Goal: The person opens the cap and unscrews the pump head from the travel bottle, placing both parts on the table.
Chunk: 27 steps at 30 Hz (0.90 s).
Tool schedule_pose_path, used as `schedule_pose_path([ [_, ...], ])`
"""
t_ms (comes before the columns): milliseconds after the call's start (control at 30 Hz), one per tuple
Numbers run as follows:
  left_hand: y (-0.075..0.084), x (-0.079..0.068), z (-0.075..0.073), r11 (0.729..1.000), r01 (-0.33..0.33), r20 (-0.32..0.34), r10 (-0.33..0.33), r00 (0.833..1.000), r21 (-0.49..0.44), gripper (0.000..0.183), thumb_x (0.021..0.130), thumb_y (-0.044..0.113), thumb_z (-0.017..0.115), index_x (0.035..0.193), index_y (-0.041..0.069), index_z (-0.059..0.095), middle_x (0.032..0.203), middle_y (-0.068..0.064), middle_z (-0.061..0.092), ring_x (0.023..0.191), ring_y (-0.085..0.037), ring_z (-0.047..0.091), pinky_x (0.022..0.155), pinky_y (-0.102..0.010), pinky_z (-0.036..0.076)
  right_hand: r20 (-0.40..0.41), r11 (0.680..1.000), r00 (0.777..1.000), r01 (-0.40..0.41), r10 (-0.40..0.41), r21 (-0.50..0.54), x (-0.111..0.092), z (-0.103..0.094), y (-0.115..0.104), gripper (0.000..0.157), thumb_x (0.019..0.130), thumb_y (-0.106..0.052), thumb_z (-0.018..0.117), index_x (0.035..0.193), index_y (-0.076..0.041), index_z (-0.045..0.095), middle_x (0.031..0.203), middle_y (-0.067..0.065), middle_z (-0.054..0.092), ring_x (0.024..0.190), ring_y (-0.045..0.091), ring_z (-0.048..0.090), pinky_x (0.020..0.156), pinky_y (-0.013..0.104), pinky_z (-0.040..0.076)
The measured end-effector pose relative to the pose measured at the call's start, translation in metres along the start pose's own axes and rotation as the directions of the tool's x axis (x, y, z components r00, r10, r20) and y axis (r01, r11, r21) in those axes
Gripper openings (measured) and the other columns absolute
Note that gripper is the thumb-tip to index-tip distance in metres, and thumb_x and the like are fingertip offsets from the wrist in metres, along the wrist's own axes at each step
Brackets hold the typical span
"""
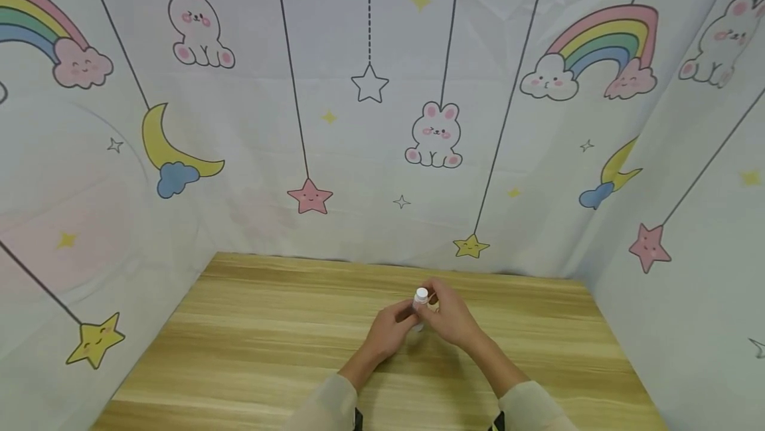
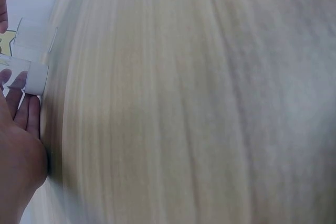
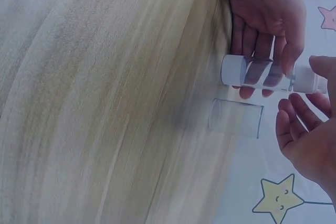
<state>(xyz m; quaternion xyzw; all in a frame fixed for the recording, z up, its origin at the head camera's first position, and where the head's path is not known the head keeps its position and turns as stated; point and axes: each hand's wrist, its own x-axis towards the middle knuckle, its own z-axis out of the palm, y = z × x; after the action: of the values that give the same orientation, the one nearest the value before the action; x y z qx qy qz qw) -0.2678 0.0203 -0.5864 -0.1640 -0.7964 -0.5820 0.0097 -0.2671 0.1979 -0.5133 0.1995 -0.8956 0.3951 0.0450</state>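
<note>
A small clear bottle (image 3: 257,73) with a white base (image 2: 37,78) and a white top (image 1: 422,293) stands upright on the table between the two hands. My left hand (image 1: 388,333) holds it round its clear body, thumb on one side and fingers on the other. Up at the white top, my right hand (image 1: 451,315) has its thumb and fingers around it; in the right wrist view the right hand (image 3: 310,140) comes in at the right edge. Close beside the bottle, a clear open cylinder like a cover (image 3: 236,119) stands on the table.
The wood-grain table (image 1: 287,325) runs back to a white cloth (image 1: 251,139) printed with rabbits, stars and rainbows, which also hangs at both sides. Light sleeves (image 1: 532,411) cover both forearms.
</note>
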Motion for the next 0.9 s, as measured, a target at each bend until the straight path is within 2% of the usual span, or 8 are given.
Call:
schedule_pose_path([
  [267, -0.0006, -0.001, 0.0005, 0.999, 0.027, 0.025, -0.027, 0.999, -0.02, 0.033, 0.108, 0.046, 0.057, 0.129, 0.029, 0.075, 0.134, 0.006, 0.072, 0.129, -0.022, 0.065, 0.11, -0.05, 0.051, -0.041, 1.0, 0.999, -0.012, 0.012, -0.013, 0.0021, 0.0025, 0.0007, 0.022, 0.099, -0.023, 0.078, 0.113, -0.013, 0.064, 0.106, -0.004, 0.063, 0.097, 0.015, 0.06, 0.087, 0.039, 0.053],
  [633, -0.0031, -0.0009, 0.0015, 0.999, 0.031, 0.017, -0.031, 0.999, -0.019, 0.038, 0.107, 0.046, 0.058, 0.137, 0.026, 0.072, 0.132, 0.006, 0.073, 0.129, -0.021, 0.065, 0.11, -0.05, 0.051, -0.053, 0.999, 0.998, 0.028, -0.03, -0.031, 0.0017, 0.0056, -0.0017, 0.017, 0.099, -0.015, 0.077, 0.108, -0.012, 0.062, 0.102, -0.003, 0.061, 0.094, 0.018, 0.06, 0.083, 0.038, 0.052],
  [900, -0.0046, 0.0006, 0.0015, 1.0, 0.026, 0.016, -0.026, 1.0, 0.003, 0.038, 0.107, 0.041, 0.059, 0.139, 0.026, 0.071, 0.127, 0.009, 0.074, 0.124, -0.018, 0.067, 0.107, -0.046, 0.053, -0.026, 1.0, 1.0, 0.003, -0.003, -0.006, 0.0022, 0.0038, -0.001, 0.016, 0.099, -0.012, 0.076, 0.108, -0.016, 0.064, 0.101, -0.005, 0.063, 0.097, 0.017, 0.061, 0.084, 0.04, 0.052],
])
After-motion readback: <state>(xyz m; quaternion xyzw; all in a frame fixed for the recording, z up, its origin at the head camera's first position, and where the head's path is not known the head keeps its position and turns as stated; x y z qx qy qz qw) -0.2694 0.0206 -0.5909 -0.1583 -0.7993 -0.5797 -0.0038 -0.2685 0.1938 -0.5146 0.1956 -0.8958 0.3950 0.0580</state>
